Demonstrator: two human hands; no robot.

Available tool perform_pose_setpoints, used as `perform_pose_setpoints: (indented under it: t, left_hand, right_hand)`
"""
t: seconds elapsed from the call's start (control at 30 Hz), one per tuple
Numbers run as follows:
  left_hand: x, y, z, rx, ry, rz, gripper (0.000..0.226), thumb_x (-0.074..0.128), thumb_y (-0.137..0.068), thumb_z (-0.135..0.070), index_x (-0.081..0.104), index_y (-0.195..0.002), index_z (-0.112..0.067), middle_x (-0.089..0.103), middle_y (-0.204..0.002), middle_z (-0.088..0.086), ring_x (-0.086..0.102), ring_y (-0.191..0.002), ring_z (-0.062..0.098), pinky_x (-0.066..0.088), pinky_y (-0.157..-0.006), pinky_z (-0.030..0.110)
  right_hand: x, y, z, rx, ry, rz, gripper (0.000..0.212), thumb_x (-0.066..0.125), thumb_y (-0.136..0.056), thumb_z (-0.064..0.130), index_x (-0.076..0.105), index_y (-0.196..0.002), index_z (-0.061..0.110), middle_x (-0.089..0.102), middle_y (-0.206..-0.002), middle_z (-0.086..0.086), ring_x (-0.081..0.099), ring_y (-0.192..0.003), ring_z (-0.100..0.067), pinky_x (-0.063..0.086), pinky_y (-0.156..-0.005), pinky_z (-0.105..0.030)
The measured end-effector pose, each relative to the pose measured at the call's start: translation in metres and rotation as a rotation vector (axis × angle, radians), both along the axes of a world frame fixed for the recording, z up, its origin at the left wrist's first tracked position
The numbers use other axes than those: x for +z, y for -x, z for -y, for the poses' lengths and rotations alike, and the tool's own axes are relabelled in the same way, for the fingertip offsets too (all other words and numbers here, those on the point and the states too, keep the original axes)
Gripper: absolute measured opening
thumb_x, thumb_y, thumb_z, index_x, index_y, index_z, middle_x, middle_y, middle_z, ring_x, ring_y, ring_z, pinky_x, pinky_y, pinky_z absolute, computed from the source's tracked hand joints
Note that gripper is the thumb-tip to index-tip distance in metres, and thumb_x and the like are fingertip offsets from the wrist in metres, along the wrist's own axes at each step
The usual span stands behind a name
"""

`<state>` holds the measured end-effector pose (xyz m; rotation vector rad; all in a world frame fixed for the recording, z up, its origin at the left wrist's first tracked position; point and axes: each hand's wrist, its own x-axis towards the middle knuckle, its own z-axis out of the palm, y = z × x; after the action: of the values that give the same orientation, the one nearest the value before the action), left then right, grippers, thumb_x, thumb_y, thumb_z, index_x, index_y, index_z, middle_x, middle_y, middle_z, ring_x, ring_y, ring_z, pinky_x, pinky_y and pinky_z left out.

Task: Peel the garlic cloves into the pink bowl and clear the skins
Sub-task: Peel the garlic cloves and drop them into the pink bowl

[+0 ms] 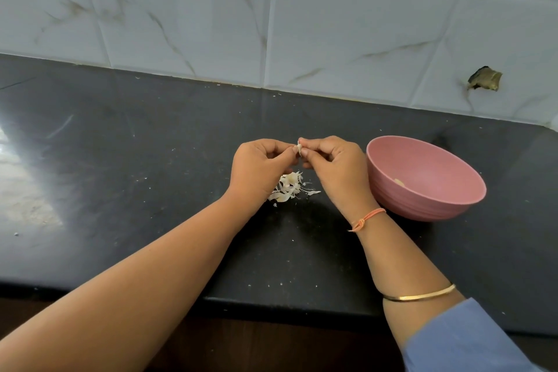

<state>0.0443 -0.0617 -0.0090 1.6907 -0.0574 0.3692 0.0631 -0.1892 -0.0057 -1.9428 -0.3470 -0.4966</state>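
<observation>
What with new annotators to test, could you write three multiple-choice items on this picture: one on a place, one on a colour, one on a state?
1. Where on the counter does the pink bowl stand?
A. At the far left edge
B. Beside the right hand
C. Against the wall tiles

2. What colour is the thread on the right wrist?
A. Green
B. Orange
C. Black

3. What holds the garlic clove?
A. The left hand and the right hand pinch it together
B. Nothing; it lies loose on the counter
C. A knife pins it down

Answers:
1 B, the bowl sits just to the right of that hand.
2 B, the knotted cord is orange.
3 A, both hands' fingertips meet on the clove above the skins.
</observation>
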Motion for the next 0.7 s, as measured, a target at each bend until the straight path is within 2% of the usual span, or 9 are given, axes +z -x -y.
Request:
perform_pose_setpoints:
  t: [0.1, 0.2, 0.27, 0.33, 0.43, 0.53, 0.6, 0.7]
  left_hand:
    - [-0.0006, 0.0000, -0.0005, 0.021, -0.017, -0.008, 0.012, 0.068, -0.085, -0.017, 0.072, -0.074, -0.018, 0.071, -0.070, 0.000, 0.066, -0.066, 0.009, 0.059, -0.075, 0.035]
    - [-0.0002, 0.0003, -0.0004, 0.060, -0.070, 0.005, 0.015, 0.068, -0.083, -0.015, 0.071, -0.069, -0.021, 0.070, -0.067, 0.001, 0.066, -0.068, 0.021, 0.058, -0.073, 0.040]
    - [0.0004, 0.0012, 0.0000, 0.090, -0.100, 0.008, 0.018, 0.068, -0.082, -0.015, 0.069, -0.066, -0.023, 0.070, -0.065, 0.000, 0.066, -0.067, 0.022, 0.057, -0.071, 0.040]
    - [0.0011, 0.0015, 0.0005, 0.113, -0.107, -0.002, 0.019, 0.067, -0.081, -0.014, 0.068, -0.065, -0.023, 0.069, -0.065, 0.000, 0.067, -0.068, 0.024, 0.057, -0.071, 0.040]
    - [0.0019, 0.0008, -0.0001, 0.131, -0.097, -0.011, 0.020, 0.066, -0.081, -0.013, 0.068, -0.065, -0.024, 0.070, -0.065, 0.001, 0.067, -0.072, 0.030, 0.058, -0.070, 0.044]
    - [0.0027, 0.0015, 0.0005, 0.118, -0.115, 0.001, 0.017, 0.066, -0.083, -0.015, 0.068, -0.068, -0.022, 0.070, -0.067, 0.002, 0.068, -0.073, 0.029, 0.058, -0.070, 0.044]
    - [0.0031, 0.0019, 0.0012, 0.107, -0.107, 0.007, 0.016, 0.066, -0.083, -0.015, 0.068, -0.069, -0.022, 0.070, -0.066, 0.002, 0.068, -0.072, 0.029, 0.057, -0.070, 0.043]
    - [0.0034, 0.0017, 0.0019, 0.090, -0.070, 0.012, 0.016, 0.066, -0.085, -0.015, 0.068, -0.071, -0.024, 0.070, -0.066, -0.001, 0.069, -0.072, 0.026, 0.057, -0.072, 0.041]
  right_hand:
    - [-0.0016, 0.0001, -0.0014, -0.009, 0.075, 0.067, 0.018, 0.066, -0.084, 0.004, 0.072, -0.101, 0.006, 0.066, -0.085, -0.006, 0.065, -0.078, -0.017, 0.056, -0.075, -0.029]
    - [-0.0014, 0.0010, -0.0027, -0.013, 0.132, 0.098, 0.018, 0.065, -0.085, 0.006, 0.072, -0.102, 0.005, 0.066, -0.085, -0.008, 0.059, -0.073, -0.007, 0.050, -0.069, -0.013]
    - [-0.0010, 0.0027, -0.0041, -0.015, 0.153, 0.111, 0.019, 0.065, -0.086, 0.007, 0.072, -0.103, 0.004, 0.064, -0.084, -0.005, 0.055, -0.070, -0.002, 0.047, -0.066, -0.009]
    - [-0.0017, 0.0039, -0.0058, -0.014, 0.162, 0.113, 0.020, 0.064, -0.087, 0.007, 0.071, -0.105, 0.004, 0.063, -0.085, -0.005, 0.055, -0.070, -0.002, 0.047, -0.065, -0.010]
    - [-0.0033, 0.0048, -0.0085, -0.017, 0.164, 0.110, 0.022, 0.064, -0.087, 0.008, 0.069, -0.108, 0.005, 0.065, -0.089, -0.008, 0.061, -0.075, -0.012, 0.051, -0.068, -0.018]
    - [-0.0024, 0.0046, -0.0078, -0.028, 0.152, 0.102, 0.022, 0.065, -0.085, 0.005, 0.070, -0.107, 0.005, 0.065, -0.090, -0.005, 0.061, -0.074, -0.007, 0.051, -0.068, -0.012]
    - [-0.0013, 0.0039, -0.0065, -0.019, 0.089, 0.047, 0.021, 0.066, -0.083, 0.001, 0.071, -0.103, 0.005, 0.065, -0.093, -0.004, 0.060, -0.074, -0.003, 0.050, -0.068, -0.008]
    - [-0.0004, 0.0028, -0.0059, 0.010, -0.060, -0.047, 0.020, 0.067, -0.082, 0.001, 0.070, -0.100, 0.008, 0.070, -0.094, -0.009, 0.065, -0.077, -0.010, 0.054, -0.071, -0.016]
